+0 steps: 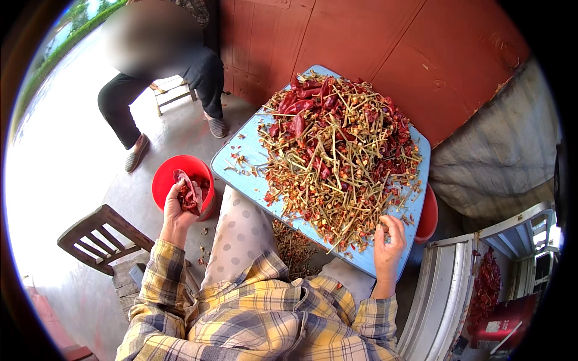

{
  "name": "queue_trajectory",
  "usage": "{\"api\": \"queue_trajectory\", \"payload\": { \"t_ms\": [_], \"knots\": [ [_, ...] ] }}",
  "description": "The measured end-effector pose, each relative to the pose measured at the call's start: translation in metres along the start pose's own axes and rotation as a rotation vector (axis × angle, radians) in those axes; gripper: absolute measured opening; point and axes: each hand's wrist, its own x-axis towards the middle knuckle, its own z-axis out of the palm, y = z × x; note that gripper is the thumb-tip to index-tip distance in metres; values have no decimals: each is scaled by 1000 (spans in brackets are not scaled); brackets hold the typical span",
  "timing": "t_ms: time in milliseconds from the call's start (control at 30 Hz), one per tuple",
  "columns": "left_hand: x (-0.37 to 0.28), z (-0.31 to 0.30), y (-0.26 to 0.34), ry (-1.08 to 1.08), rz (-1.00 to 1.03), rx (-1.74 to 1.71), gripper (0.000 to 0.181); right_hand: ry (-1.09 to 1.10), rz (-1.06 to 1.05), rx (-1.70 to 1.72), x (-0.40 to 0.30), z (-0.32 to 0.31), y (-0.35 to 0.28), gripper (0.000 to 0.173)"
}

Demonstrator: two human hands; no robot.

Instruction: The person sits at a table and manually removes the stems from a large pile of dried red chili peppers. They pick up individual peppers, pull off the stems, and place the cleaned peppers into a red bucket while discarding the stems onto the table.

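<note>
My left hand [177, 212] grips a bunch of dried red chili peppers [187, 196] over a red plastic bucket [165, 173]. More red peppers lie inside that bucket. On a light blue tabletop [244, 182] is a large heap of pepper stems [334, 158], mixed with seeds and red flakes. Whole dried peppers [300, 106] lie mostly on the heap's far left side. At the heap's near right edge is my right hand [390, 241], with its fingers curled and thumb close to the forefinger. Whether anything small is between those fingertips cannot be made out.
Another person [119, 101] sits opposite on a low seat. A wooden chair [106, 239] stands at my left. A red panel [361, 40] rises behind the table. A second red container [426, 214] shows beyond its right edge. Stem debris [293, 248] lies on the floor below.
</note>
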Motion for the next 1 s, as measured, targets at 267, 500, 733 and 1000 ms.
{"api": "queue_trajectory", "payload": {
  "t_ms": [267,500,733,1000],
  "knots": [
    [49,-21,59,296,277,208,8,38,-53,-52,5,-4,-6,23],
    [69,-63,78,446,248,244,67,35,-92,-89,5,-3,-3,24],
    [53,-58,61,592,332,306,114,36,-51,-37,2,-8,-9,24],
    [61,-55,75,318,329,-133,34,48,-32,2,0,-4,-3,22]
  ]
}}
